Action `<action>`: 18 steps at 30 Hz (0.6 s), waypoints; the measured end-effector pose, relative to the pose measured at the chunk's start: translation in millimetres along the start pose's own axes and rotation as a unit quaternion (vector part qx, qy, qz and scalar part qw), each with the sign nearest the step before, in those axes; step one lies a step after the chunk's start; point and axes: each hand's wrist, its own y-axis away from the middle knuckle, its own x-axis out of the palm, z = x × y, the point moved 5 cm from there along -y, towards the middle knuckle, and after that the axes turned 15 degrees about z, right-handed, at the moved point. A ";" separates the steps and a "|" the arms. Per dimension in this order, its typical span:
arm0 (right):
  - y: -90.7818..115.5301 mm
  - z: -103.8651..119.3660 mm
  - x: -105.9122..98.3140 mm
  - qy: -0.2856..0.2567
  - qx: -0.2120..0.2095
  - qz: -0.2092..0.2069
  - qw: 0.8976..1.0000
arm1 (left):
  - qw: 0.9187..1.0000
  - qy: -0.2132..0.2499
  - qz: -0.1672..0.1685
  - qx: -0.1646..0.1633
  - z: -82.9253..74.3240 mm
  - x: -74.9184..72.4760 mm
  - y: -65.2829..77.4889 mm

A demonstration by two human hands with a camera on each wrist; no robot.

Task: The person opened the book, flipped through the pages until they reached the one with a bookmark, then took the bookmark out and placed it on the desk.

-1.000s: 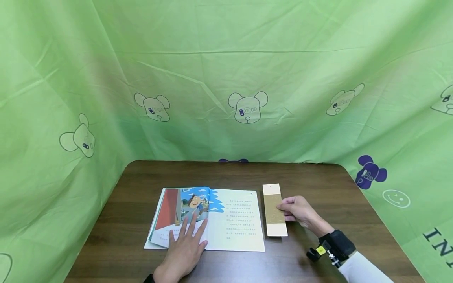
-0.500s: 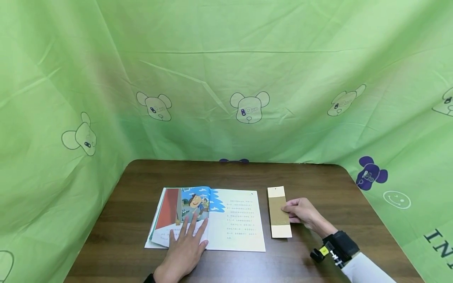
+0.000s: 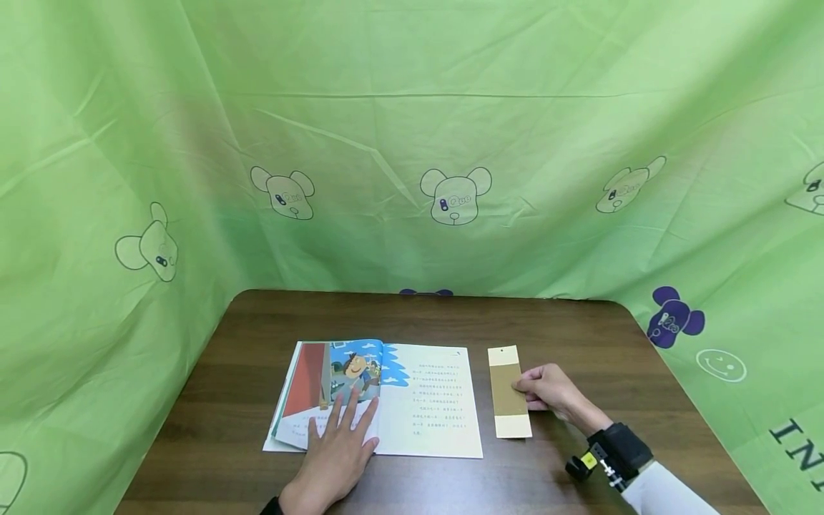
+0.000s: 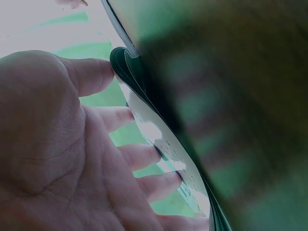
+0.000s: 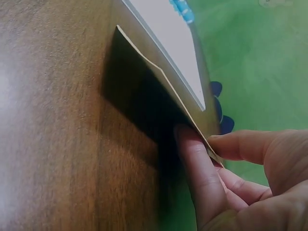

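Note:
An open picture book (image 3: 444, 436) lies on the wooden table, with a cartoon figure on its left page and lines of text on the right one. My left hand (image 3: 331, 454) rests on the lower left page with its fingers spread and straight. To the right of the book, my right hand (image 3: 550, 390) pinches a gold bookmark (image 3: 506, 393) by its right edge. The bookmark has pale ends and a small hole at the top. In the right wrist view, thumb and fingers grip the bookmark's edge (image 5: 180, 103), and its dark underside stands tilted over the table.
The dark wooden table (image 3: 412, 315) has rounded far corners. A green curtain (image 3: 360, 143) printed with bear heads hangs behind and at both sides. A black wrist strap with a small camera (image 3: 582, 465) sits on the right forearm, low over the table.
My right hand has drawn the bookmark slightly to the right and nearer to me, widening its gap from the book. The left hand stays in place on the page.

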 end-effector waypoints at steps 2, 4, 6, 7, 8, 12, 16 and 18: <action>0.5 -0.5 -0.6 0.002 0.001 -0.003 1.000 | 1.000 -0.002 -0.004 0.000 -0.1 -0.4 -0.9; 1.2 -0.8 -1.3 0.007 0.002 -0.006 1.000 | 1.000 -0.004 -0.008 0.000 0.0 -0.8 -1.6; 2.8 -0.3 -2.7 0.014 0.003 -0.015 1.000 | 1.000 -0.006 -0.010 0.001 -0.3 -1.6 -1.7; 3.9 0.2 -3.5 0.018 0.003 -0.020 1.000 | 1.000 -0.006 -0.009 -0.001 -0.2 -1.7 -1.8; 5.1 1.2 -4.3 0.026 0.003 -0.022 0.999 | 1.000 -0.007 -0.009 -0.002 -0.1 -1.6 -2.0; 10.5 4.6 -7.6 0.043 0.006 -0.036 0.998 | 1.000 -0.007 -0.009 -0.001 -0.1 -1.8 -1.4; 15.4 6.9 -10.2 0.074 0.015 -0.047 0.996 | 1.000 -0.004 -0.016 0.003 -0.6 -2.4 0.7; 17.6 8.0 -10.9 0.096 0.016 -0.051 0.994 | 1.000 -0.001 -0.018 0.004 -1.3 -3.0 2.1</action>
